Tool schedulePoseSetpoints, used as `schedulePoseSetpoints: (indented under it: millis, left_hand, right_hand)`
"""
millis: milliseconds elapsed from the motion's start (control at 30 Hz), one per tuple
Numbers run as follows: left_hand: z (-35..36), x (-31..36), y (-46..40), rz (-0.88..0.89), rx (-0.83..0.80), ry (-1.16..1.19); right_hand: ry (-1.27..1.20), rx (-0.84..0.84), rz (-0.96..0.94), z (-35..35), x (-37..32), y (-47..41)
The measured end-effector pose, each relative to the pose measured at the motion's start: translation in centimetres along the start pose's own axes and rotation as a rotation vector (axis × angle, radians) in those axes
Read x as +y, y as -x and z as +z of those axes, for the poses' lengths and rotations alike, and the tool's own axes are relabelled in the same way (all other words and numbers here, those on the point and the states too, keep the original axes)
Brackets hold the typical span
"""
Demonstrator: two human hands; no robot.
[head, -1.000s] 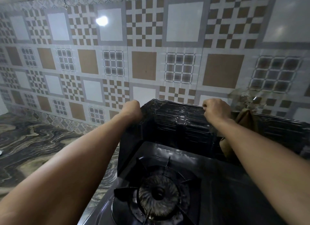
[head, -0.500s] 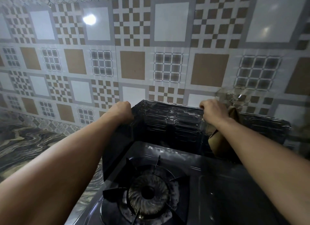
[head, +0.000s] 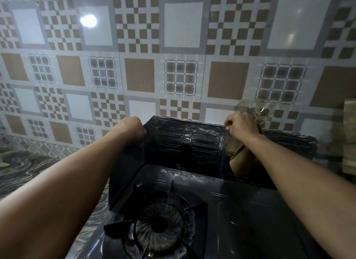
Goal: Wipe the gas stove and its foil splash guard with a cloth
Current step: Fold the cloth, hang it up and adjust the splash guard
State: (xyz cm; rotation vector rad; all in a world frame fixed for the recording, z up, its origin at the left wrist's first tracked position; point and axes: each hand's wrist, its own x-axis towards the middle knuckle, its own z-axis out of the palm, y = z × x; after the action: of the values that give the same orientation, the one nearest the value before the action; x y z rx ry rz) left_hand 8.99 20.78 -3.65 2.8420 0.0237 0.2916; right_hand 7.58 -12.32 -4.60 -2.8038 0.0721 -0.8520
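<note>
A dark gas stove (head: 240, 210) fills the lower middle, with a round burner (head: 159, 225) under a black pan support. Behind it stands the embossed foil splash guard (head: 192, 143), folded around the stove's left side. My left hand (head: 132, 126) grips the guard's top left corner. My right hand (head: 240, 126) pinches the guard's top edge near the middle. A brown cloth (head: 241, 162) hangs below that hand, against the guard; whether the same hand also holds it I cannot tell for sure.
A patterned tile wall (head: 173, 65) rises directly behind the guard. A marbled countertop (head: 23, 170) lies to the left of the stove. Crumpled clear plastic (head: 256, 108) sticks up behind my right hand, and a pale object (head: 349, 135) sits at the right edge.
Both hands have stayed on the guard's top edge. The view shifted slightly left and down, and the brown cloth now hangs lower beneath my right hand.
</note>
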Motion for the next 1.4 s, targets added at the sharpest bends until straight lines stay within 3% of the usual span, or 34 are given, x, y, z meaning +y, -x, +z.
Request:
schedulePoseSetpoints:
  millis: [533,1400]
  left_hand:
    - [0.6,1.8,-3.0,0.044,0.117,-0.033]
    - [-0.7,0.4,-2.5,0.005,-0.019,-0.062]
  right_hand:
    - [0.008,-0.023,-0.007,0.4,0.3,-0.6]
    - [-0.172,0.057,0.067,-0.1,0.1,0.4]
